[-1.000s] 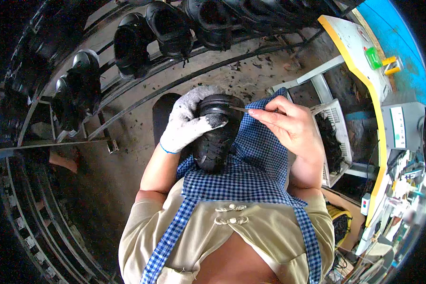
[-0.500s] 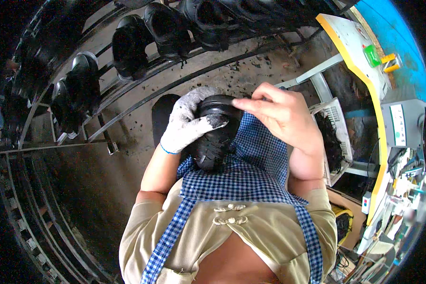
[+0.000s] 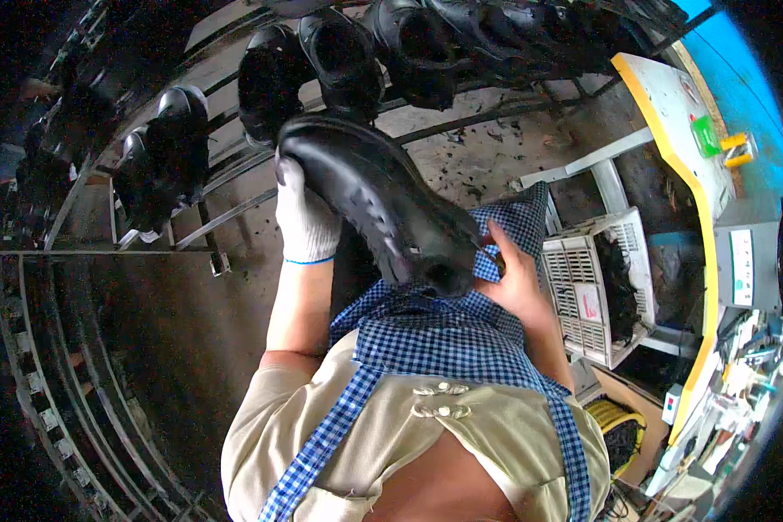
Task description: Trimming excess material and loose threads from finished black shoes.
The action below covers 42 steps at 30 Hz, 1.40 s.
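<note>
One shoe (image 3: 370,187) slants between two hands: the gloved left hand (image 3: 303,209) grips its far end; the right hand (image 3: 515,278), partly curled, sits beside its near end, its grip unclear. One crate (image 3: 567,271) stands rightward.

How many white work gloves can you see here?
1: the white glove on the left hand, which holds the black shoe. The right hand is bare. Others could be hidden in the dark edges.
</note>
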Tool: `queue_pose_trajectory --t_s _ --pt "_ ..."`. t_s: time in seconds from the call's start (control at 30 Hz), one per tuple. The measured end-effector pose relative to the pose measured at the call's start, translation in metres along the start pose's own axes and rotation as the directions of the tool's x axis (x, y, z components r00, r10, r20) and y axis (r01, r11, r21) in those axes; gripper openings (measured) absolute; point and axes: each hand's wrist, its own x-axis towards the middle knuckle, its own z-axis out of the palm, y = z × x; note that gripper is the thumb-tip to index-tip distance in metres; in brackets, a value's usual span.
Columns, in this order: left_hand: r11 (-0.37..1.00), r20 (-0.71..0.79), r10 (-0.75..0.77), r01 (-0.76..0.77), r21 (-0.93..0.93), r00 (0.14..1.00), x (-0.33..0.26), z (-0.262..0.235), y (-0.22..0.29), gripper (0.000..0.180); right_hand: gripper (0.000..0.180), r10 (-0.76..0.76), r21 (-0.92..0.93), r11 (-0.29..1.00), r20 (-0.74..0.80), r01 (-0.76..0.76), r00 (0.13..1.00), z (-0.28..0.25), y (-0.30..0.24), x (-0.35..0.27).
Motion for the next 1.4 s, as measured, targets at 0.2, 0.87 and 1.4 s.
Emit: queue_pose_trajectory --t_s 0.2,0.87,1.4 --pt "0.960 -0.104 -0.219 0.196 -0.199 0.970 0.003 0.009 -0.009 0.041 0.086 -0.165 0.335 0.917 -0.175 0.217 0.971 0.016 -0.014 -0.004" --pt "0.969 0.102 -0.191 0.171 0.177 0.976 0.009 -0.013 -0.027 0.045 0.042 0.472 0.979 0.154 0.047 -0.135 0.880 -0.043 0.006 0.009" --pt "0.840 0.006 -0.509 0.496 0.219 0.861 -0.044 -0.055 -0.037 0.025 0.062 0.073 0.202 0.651 -0.976 0.732 0.205 -0.264 -0.097 0.114"
